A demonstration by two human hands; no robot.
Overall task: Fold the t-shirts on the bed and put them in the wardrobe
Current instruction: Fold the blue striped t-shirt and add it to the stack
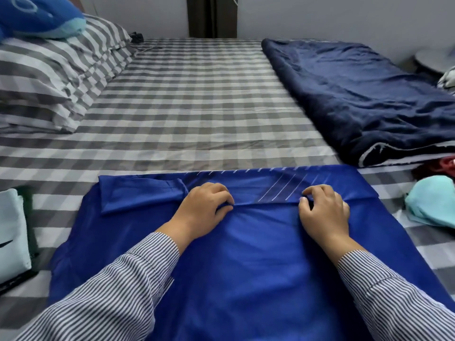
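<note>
A royal blue t-shirt (246, 254) with thin white diagonal lines near its top lies spread on the checked bed (184, 107) in front of me. Its left sleeve is folded inward. My left hand (204, 207) pinches a fold of the blue cloth near the shirt's upper middle. My right hand (325, 210) pinches the same fold a little further right, fingers curled. A mint green garment (433, 200) lies crumpled at the right edge. A folded pale mint t-shirt with a dark logo (12, 232) sits at the left edge.
Striped pillows (49, 77) and a blue plush toy (37, 16) lie at the far left. A navy blanket (364, 94) covers the right side of the bed, with a red item (443, 166) partly under it. The grey wall and a dark curtain (211, 16) stand behind.
</note>
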